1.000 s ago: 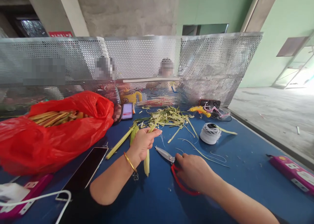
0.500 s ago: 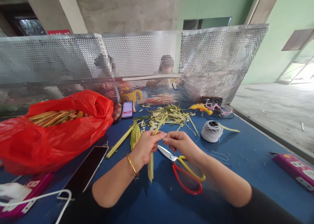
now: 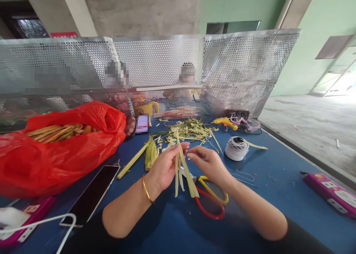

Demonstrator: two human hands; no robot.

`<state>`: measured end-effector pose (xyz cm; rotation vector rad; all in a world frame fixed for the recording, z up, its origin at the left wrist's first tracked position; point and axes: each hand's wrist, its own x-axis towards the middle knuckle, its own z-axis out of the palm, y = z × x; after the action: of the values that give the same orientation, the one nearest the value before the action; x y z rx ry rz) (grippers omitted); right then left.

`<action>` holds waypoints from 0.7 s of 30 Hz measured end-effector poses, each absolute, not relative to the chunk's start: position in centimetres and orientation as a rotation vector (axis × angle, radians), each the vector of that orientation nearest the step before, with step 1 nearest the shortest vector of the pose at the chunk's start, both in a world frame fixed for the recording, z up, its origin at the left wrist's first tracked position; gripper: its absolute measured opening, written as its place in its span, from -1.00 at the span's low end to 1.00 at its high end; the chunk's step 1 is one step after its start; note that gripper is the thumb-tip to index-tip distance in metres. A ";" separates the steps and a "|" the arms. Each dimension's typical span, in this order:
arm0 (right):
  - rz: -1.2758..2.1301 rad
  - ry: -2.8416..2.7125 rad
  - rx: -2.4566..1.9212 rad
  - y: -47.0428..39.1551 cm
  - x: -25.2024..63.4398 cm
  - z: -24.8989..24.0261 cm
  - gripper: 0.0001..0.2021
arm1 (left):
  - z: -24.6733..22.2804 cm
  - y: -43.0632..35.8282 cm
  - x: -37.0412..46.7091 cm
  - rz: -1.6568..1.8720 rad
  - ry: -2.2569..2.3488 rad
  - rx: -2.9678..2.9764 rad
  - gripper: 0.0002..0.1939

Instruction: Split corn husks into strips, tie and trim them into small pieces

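Note:
My left hand (image 3: 166, 165), with a gold bangle at the wrist, holds a bundle of pale green husk strips (image 3: 187, 168) between thumb and fingers; the strips hang down and fan apart. Just to its right, my right hand (image 3: 208, 161) has its fingers bent close to the top of the bundle, and whether it pinches a thread is too small to tell. Scissors with one red and one yellow handle (image 3: 210, 205) lie under the strips, their blades partly covered. A green husk piece (image 3: 150, 155) and a long stalk (image 3: 133, 160) lie left of my hands.
Husk scraps (image 3: 189, 129) are heaped behind my hands. A white thread spool (image 3: 237, 149), yellow glue gun (image 3: 226, 123) and glasses stand right. Left are a red bag (image 3: 63, 161) of strips and a dark phone (image 3: 93, 194). People sit behind a perforated metal screen (image 3: 161, 57).
My left hand has turned and loosened, and the strips have swung right and spread over the scissors. My right hand has drawn slightly apart from it.

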<state>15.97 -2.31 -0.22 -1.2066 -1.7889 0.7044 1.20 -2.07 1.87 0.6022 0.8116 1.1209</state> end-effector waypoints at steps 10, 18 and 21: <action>1.133 -1.564 -1.090 -2.7 15.4 -0.2 -0.69 | 1.5 -1.7 0.7 1.281 0.980 0.941 -0.76; 0.370 -1.877 -1.161 -3.4 16.6 0.9 -0.79 | 3.1 -1.6 -0.6 1.232 1.009 1.298 -0.79; 0.547 -1.818 -1.169 -3.5 16.6 1.2 -0.78 | 3.2 -2.0 -0.7 1.328 1.102 1.479 -0.84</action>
<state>16.60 -3.52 1.23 -1.1689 -1.8179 0.5473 -0.68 -2.04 3.19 1.4794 1.1019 1.3277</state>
